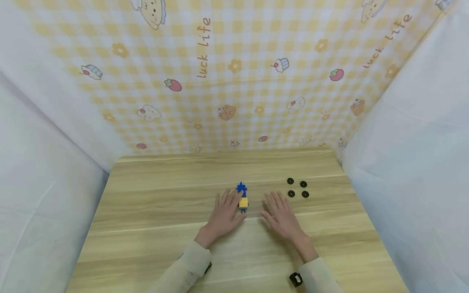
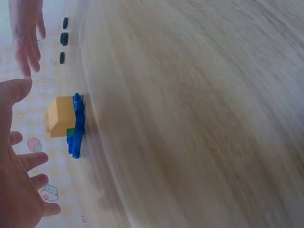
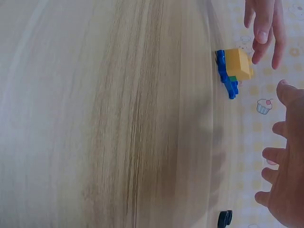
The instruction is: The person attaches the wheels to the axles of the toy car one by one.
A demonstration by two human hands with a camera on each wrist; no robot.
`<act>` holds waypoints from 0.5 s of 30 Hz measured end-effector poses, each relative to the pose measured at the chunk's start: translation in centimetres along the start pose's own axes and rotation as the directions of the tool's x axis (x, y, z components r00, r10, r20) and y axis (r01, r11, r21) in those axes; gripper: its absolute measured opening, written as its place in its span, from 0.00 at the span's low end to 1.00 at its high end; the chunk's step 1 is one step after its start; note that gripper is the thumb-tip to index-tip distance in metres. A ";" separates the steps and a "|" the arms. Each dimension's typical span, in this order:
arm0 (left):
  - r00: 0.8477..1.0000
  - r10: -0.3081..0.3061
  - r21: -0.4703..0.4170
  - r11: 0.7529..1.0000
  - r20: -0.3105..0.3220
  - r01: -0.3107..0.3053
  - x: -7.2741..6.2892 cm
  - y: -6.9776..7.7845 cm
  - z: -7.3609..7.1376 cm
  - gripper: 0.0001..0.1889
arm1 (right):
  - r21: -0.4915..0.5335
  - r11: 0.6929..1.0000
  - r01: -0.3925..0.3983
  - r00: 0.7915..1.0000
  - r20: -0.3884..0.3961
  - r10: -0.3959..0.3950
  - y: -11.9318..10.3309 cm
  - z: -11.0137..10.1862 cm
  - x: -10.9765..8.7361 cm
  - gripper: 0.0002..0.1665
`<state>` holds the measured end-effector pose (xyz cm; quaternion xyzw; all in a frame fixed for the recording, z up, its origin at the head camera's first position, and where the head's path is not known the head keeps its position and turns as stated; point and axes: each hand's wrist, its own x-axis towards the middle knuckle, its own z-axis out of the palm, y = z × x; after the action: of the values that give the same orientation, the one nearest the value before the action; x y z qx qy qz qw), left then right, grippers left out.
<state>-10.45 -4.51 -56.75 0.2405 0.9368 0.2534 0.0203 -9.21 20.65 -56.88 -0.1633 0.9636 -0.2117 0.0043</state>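
Note:
A small toy vehicle made of a long blue chassis point(image 1: 241, 187) with a yellow block point(image 1: 243, 203) on it stands on the table. Both wrist views show the yellow cab-like block from the side, and in the left wrist view a bit of green point(image 2: 71, 132) shows beside it. My left hand point(image 1: 222, 216) is just left of the vehicle, fingers spread, holding nothing; the wrist views show it raised above the table. To the right of the vehicle my right hand point(image 1: 283, 219) hovers with fingers extended, also holding nothing. No wheels show on the chassis.
Several black rubber tyres point(image 1: 290, 181) lie on the wooden table point(image 1: 165, 207), beyond and right of my right hand. A yellow checked cloth point(image 1: 234, 85) hangs behind the table, with white curtains point(image 1: 410, 150) on both sides.

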 end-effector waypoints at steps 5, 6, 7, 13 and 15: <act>1.000 -0.016 -0.029 0.999 0.014 0.017 0.5 0.0 0.6 0.39 | 0.046 0.999 -0.028 0.999 -0.015 0.029 1.5 0.1 0.1 0.38; 1.000 -0.020 -0.034 0.999 0.018 0.020 0.6 -0.1 0.7 0.38 | 0.054 0.998 -0.039 0.999 -0.020 0.041 2.0 0.1 0.1 0.38; 0.999 -0.023 -0.034 0.999 0.023 0.023 0.7 -0.1 0.9 0.38 | 0.064 0.997 -0.051 0.998 -0.028 0.053 2.4 0.1 0.1 0.37; 0.998 -0.044 -0.044 0.998 0.046 0.046 0.9 -0.2 1.4 0.37 | 0.097 0.987 -0.125 0.985 -0.109 0.135 4.8 -0.7 0.2 0.38; 0.998 -0.053 -0.045 0.997 0.045 0.055 0.9 -0.2 1.5 0.37 | 0.100 0.985 -0.139 0.979 -0.133 0.151 5.5 -0.9 0.4 0.38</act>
<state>-11.16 -3.57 -58.07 0.2203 0.9361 0.2689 0.0532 -11.35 25.60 -58.34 -0.0768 0.9603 -0.2650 -0.0408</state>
